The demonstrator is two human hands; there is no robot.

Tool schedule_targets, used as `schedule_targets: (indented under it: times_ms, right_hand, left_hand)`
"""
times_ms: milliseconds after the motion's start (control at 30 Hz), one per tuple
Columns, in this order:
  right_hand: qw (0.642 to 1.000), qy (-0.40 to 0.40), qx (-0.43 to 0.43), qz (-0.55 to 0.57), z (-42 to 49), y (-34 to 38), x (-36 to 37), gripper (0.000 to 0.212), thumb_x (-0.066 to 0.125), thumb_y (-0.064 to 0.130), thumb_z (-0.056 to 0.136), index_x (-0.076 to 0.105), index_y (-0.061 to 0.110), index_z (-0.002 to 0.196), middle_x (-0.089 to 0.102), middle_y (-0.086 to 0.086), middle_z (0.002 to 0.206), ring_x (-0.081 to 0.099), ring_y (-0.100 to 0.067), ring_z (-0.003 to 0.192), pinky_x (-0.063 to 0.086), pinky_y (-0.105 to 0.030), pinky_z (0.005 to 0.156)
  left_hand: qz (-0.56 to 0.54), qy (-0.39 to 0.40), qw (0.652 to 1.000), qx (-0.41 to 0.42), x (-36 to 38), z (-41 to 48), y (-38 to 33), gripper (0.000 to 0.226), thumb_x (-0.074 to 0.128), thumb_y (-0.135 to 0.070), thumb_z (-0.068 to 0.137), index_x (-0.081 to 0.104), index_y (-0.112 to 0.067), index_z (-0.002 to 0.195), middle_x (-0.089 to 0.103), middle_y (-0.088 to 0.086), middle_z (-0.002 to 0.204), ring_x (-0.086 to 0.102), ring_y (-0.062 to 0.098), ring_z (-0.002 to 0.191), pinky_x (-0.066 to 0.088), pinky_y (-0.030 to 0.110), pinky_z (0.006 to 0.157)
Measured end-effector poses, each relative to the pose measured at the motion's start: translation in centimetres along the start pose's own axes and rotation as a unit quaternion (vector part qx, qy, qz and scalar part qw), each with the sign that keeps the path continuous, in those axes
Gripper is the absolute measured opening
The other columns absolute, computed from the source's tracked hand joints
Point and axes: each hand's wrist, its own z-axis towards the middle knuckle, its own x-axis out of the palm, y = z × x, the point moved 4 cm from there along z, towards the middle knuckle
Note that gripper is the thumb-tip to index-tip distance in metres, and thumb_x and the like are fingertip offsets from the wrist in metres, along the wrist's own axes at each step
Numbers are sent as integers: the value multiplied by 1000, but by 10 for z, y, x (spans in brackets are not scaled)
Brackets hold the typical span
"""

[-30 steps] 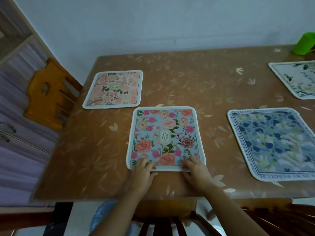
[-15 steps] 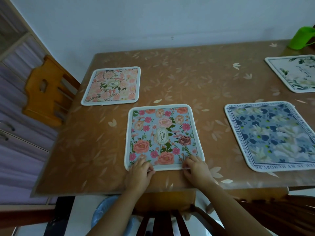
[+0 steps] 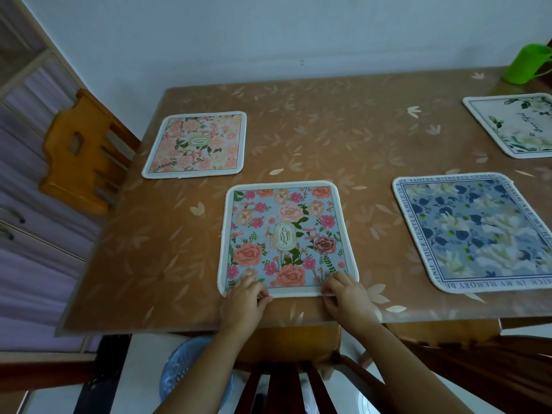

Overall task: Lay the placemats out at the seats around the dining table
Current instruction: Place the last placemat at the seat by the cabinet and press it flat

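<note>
Garden placemat (image 3: 283,237) looks nudged a bit closer to the near edge of the table (image 3: 343,130) than a second ago. Left hand (image 3: 243,297) and right hand (image 3: 346,294) each pinch its near hem, fingers curled on top. It's flat at the near seat. Seems thin, light and floppy, and probably slides easily, so I'd grab the near corners.

a plain pale wall (image 3: 268,31) runs behind the far edge of the brown, leaf-patterned bench (image 3: 328,138). off the bench's left edge a light wooden chair (image 3: 77,150) stands tucked in. behind it is a cabinet (image 3: 33,234) with lilac-striped fronts and dark handles. a dark slatted chair back (image 3: 283,392) sits at the near edge. the floor (image 3: 140,369) below is pale. the light is dim and even.
</note>
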Motion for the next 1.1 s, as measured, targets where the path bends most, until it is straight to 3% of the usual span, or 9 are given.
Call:
schedule_targets:
  times_ms: [267, 467, 667, 833, 1100]
  right_hand:
    - [1000, -13, 10, -21, -5, -7, -2, 17, 57, 28, 83, 54, 18, 96, 52, 0, 106, 44, -18, 100, 37, -31, 87]
    - [999, -28, 22, -13, -5, -5, 0, 14, 57, 29, 83, 54, 19, 93, 52, 1, 103, 43, -17, 98, 36, -31, 87]
    - [999, -26, 23, -3, -8, -6, 1, 11, 57, 28, 84, 54, 20, 91, 53, 3, 102, 44, -16, 96, 36, -29, 86]
    - [1000, -15, 27, -6, -8, -6, 1, 11, 56, 28, 84, 53, 20, 91, 52, 3, 102, 43, -14, 96, 38, -29, 85]
    - [999, -25, 36, -2, -10, -5, 2, 10, 56, 27, 84, 53, 19, 91, 53, 2, 102, 44, -15, 96, 38, -30, 84]
  left_hand:
    - [17, -36, 999, -14, -6, -6, 4, 22, 67, -32, 78, 58, -14, 88, 56, 3, 122, 41, 22, 124, 35, 36, 98]
    - [28, -16, 999, -21, -6, -5, 6, 18, 66, -33, 79, 59, -16, 84, 58, 2, 117, 44, 21, 118, 35, 31, 91]
    - [31, -13, 999, -22, -5, -7, 7, 17, 63, -34, 81, 57, -18, 80, 54, 0, 127, 40, 19, 124, 33, 31, 96]
    - [24, -12, 1000, -15, -5, -9, 7, 18, 64, -33, 80, 57, -17, 79, 59, 1, 115, 42, 20, 122, 35, 32, 95]
    - [24, -8, 1000, -17, -5, -9, 7, 18, 64, -33, 80, 57, -17, 80, 58, 1, 118, 41, 19, 123, 34, 32, 97]
